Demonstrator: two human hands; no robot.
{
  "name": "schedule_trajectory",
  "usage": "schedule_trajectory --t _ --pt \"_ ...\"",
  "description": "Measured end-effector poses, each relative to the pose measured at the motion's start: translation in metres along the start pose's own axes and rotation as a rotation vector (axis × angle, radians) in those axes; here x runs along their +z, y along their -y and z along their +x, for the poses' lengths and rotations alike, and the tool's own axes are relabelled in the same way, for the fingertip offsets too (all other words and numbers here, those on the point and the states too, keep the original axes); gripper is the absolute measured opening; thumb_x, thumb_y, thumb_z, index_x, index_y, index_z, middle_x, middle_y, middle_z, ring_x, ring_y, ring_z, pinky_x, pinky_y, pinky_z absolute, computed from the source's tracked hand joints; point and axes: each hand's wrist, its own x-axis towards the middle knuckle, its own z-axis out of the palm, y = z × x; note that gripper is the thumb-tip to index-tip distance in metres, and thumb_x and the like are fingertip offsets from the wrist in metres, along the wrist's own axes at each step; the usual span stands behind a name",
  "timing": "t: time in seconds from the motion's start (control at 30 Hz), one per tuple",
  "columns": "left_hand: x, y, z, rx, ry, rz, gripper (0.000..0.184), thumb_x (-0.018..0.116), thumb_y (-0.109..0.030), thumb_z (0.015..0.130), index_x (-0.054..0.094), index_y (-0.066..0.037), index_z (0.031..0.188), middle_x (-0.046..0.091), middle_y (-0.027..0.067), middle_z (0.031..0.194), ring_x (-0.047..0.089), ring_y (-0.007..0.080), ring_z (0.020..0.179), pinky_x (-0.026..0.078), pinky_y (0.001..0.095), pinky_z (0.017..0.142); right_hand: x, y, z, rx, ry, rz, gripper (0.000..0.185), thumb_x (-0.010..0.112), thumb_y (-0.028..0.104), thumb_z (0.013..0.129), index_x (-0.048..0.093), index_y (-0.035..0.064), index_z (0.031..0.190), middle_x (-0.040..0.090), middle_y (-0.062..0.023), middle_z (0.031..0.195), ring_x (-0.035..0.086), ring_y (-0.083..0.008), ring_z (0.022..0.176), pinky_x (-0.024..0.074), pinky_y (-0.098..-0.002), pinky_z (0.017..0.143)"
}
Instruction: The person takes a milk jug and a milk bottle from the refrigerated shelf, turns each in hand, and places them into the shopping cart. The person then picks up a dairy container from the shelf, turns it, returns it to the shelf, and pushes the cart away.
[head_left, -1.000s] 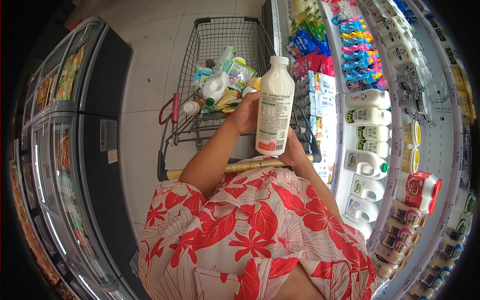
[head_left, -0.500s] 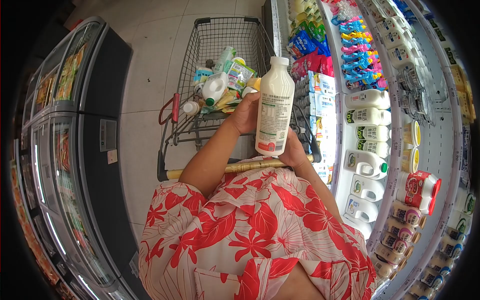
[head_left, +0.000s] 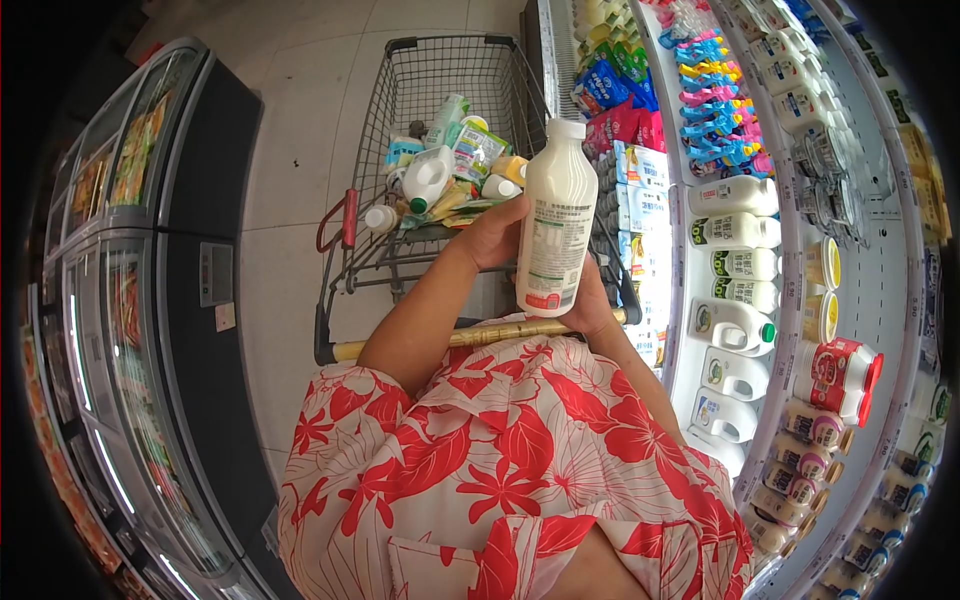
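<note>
A white milk bottle [head_left: 556,225] with a white cap stands upright, tilted a little to the right, between my two hands. My left hand [head_left: 497,234] grips its left side, with most fingers hidden behind it. Low on the right side, my right hand [head_left: 591,302] wraps round the bottle near its base. Printed text and a barcode on the label face me. Just beyond is a wire shopping cart [head_left: 385,120], its yellowish handle [head_left: 490,333] below my hands. In it lie a white jug with a green cap [head_left: 429,178], a small white bottle [head_left: 381,218] and several packages [head_left: 478,150].
On the right, refrigerated shelves hold milk bottles [head_left: 738,231], white jugs [head_left: 733,327], yellow-lidded tubs [head_left: 821,318] and colourful pouches [head_left: 715,100]. To the left stands a glass-door freezer [head_left: 130,320] beside the tiled floor [head_left: 300,180].
The milk bottle has shifted slightly right and down and leans a bit more to the right. Both hands stay on it, and the cart stays in place.
</note>
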Motion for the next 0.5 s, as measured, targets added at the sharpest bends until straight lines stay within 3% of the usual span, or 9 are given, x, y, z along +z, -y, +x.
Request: schedule_trajectory --t 0.13,0.2,0.27,0.33,0.43,0.5 --pt "0.000 0.000 0.000 0.017 0.025 0.068 0.077 0.071 -0.055 0.074 0.049 -0.007 0.129 0.059 0.0100 0.122 0.057 0.0234 0.113 0.045 0.0407 0.097 -0.005 0.000 0.000 -0.001 0.010 0.003 0.057 0.039 0.048 0.095 0.045 0.0031 0.130 0.060 -0.0178 0.115 0.063 -0.0315 0.098 0.0562 -0.0420 0.079" --pt "0.000 0.000 0.000 0.018 0.031 0.072 0.078 0.072 -0.056 0.073 0.049 -0.007 0.129 0.059 0.0101 0.122 0.057 0.0237 0.113 0.045 0.0407 0.096 -0.011 0.002 0.001 0.035 0.162 -0.029 0.053 0.035 0.047 0.098 0.040 0.0084 0.135 0.055 -0.0095 0.126 0.057 -0.0214 0.111 0.0501 -0.0389 0.092" --pt "0.002 0.000 0.000 0.018 0.038 0.076 0.080 0.072 -0.057 0.072 0.049 -0.006 0.129 0.059 0.0102 0.122 0.057 0.0240 0.113 0.046 0.0406 0.096 -0.013 0.001 0.002 0.035 0.169 -0.031 0.055 0.035 0.048 0.098 0.040 0.0083 0.136 0.054 -0.0098 0.128 0.056 -0.0216 0.113 0.0489 -0.0394 0.094" --pt "0.003 -0.002 -0.001 -0.007 0.039 0.132 0.091 0.072 -0.060 0.070 0.038 -0.008 0.137 0.054 0.0089 0.128 0.053 0.0229 0.116 0.043 0.0400 0.099 -0.013 0.000 0.001 0.025 0.176 -0.027 0.057 0.036 0.050 0.097 0.039 0.0083 0.136 0.052 -0.0101 0.130 0.055 -0.0218 0.114 0.0476 -0.0400 0.096" --pt "0.008 -0.005 -0.004 -0.035 0.077 0.119 0.096 0.078 -0.055 0.065 0.037 -0.007 0.138 0.053 0.0083 0.128 0.052 0.0225 0.117 0.043 0.0394 0.099 -0.007 -0.003 -0.004 -0.027 0.086 0.031 0.059 0.043 0.051 0.094 0.044 0.0045 0.131 0.059 -0.0156 0.117 0.062 -0.0282 0.101 0.0540 -0.0405 0.085" --pt "0.009 -0.001 -0.008 -0.013 0.067 0.203 0.098 0.081 -0.051 0.062 0.037 -0.007 0.138 0.053 0.0078 0.128 0.052 0.0221 0.118 0.042 0.0392 0.099 -0.003 -0.001 -0.008 -0.090 0.131 -0.063 0.059 0.046 0.048 0.094 0.041 0.0060 0.135 0.054 -0.0125 0.128 0.057 -0.0248 0.112 0.0488 -0.0408 0.094"
